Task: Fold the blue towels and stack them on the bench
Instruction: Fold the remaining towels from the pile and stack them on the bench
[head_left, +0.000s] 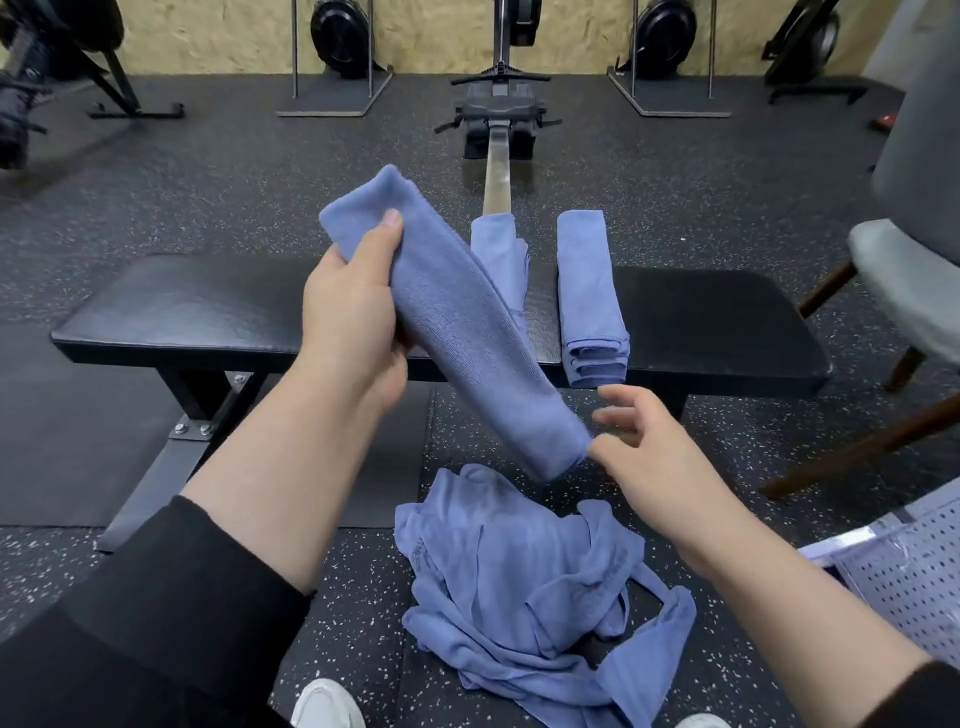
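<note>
Two hands hold one folded blue towel (457, 322) above the black padded table (208, 306): left hand (353, 317) grips its far end, right hand (649, 447) pinches its near corner.

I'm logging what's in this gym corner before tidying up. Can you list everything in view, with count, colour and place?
folded towel: one, blue, held in the air above the bench's near edge
stack of folded towels: one, blue, on the bench right of centre
loose towel: one, blue, lying on the bench behind the held one
pile of unfolded towels: one, blue, on the floor near the feet
bench: one, black, across the middle
rowing machine: one, black and silver, behind the bench
chair: one, grey with wooden legs, right edge
perforated bag: one, pale, lower right
left hand: grips the folded towel's upper end
right hand: pinches its lower corner
</note>
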